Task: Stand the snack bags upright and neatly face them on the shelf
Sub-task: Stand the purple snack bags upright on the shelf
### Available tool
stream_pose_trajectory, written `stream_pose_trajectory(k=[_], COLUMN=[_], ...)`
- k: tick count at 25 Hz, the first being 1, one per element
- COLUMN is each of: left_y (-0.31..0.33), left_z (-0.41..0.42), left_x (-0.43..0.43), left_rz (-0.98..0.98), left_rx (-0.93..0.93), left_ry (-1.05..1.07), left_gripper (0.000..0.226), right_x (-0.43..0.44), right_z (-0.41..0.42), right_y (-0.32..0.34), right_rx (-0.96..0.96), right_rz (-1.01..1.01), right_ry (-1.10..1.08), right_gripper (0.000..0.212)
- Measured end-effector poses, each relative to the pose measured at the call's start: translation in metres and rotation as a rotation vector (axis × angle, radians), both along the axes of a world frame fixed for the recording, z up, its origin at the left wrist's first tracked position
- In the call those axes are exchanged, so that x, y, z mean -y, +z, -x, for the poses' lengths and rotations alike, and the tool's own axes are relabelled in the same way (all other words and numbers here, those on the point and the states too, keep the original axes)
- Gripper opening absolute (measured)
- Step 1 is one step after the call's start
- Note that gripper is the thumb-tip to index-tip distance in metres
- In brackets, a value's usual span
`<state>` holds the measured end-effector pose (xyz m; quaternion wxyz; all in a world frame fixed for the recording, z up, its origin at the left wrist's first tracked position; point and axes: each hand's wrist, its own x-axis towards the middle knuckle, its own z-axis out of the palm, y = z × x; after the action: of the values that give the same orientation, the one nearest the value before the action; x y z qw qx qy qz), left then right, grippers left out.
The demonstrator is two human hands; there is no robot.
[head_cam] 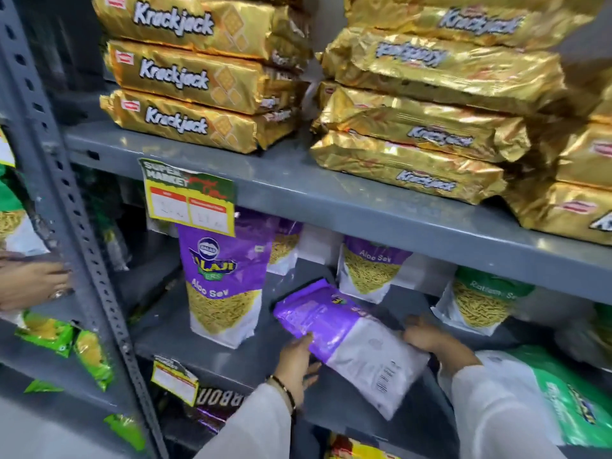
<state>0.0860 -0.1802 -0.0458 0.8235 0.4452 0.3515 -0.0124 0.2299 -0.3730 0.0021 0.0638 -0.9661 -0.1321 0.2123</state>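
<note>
A purple-and-white snack bag (347, 339) lies flat, back side up, on the grey middle shelf (212, 352). My left hand (296, 362) grips its near left edge and my right hand (427, 336) holds its right side. To the left, a purple Aloo Sev bag (220, 283) stands upright facing forward. Behind it stand two more Aloo Sev bags (367, 270), (284, 246). A green Ratlami Sev bag (480, 299) leans at the right. Another green bag (569, 399) rests against my right sleeve.
Gold Krackjack packs (185, 77) are stacked on the shelf above. A yellow price tag (190, 200) hangs from that shelf's edge. A perforated grey upright (76, 207) divides the bays; another person's hand (29, 283) is at the left among green packets (66, 342).
</note>
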Motion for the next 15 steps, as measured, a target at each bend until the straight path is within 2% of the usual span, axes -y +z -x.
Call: stream_pose_trajectory(k=[2, 4, 8, 12, 15], left_y=[-0.015, -0.018, 0.012, 0.038, 0.042], left_z=[-0.019, -0.03, -0.034, -0.034, -0.024], left_x=[0.016, 0.022, 0.042, 0.042, 0.034], left_rz=[0.003, -0.052, -0.261, -0.472, -0.554], left_rx=[-0.004, 0.016, 0.306, 0.544, 0.553], left_ry=[0.011, 0.13, 0.344, 0.2, 0.165], left_gripper=[0.017, 0.012, 0.018, 0.015, 0.015], right_x=[0.006, 0.009, 0.037, 0.045, 0.03], right_z=[0.003, 0.008, 0.018, 0.038, 0.046], right_y=[-0.001, -0.001, -0.014, -0.032, -0.043], right_rx=[-0.109, -0.141, -0.179, -0.176, -0.11], right_rz=[-0.014, -0.169, -0.893, -1.272, -1.349], right_ry=[0.032, 0.078, -0.168, -0.271, -0.298], right_gripper=[0.026, 0.02, 0.033, 0.044, 0.044])
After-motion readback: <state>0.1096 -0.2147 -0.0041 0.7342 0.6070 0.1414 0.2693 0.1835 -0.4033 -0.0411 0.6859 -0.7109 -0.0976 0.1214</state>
